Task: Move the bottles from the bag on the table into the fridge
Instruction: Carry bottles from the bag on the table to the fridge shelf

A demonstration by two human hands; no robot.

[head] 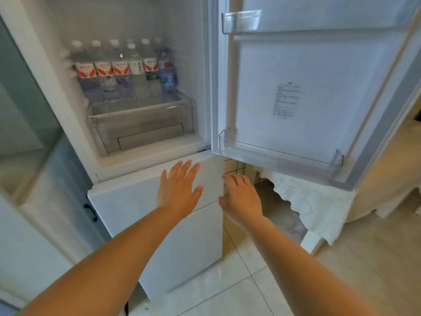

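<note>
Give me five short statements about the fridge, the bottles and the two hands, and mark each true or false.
1. The white fridge door stands open. True.
2. The left hand holds a bottle. False: it is empty, its fingers spread.
3. The clear plastic water bottles stand upright in a row on the fridge shelf. True.
4. The clear door bin at the bottom of the door is full of bottles. False: nothing shows in it.
5. The right hand holds nothing. True.
</note>
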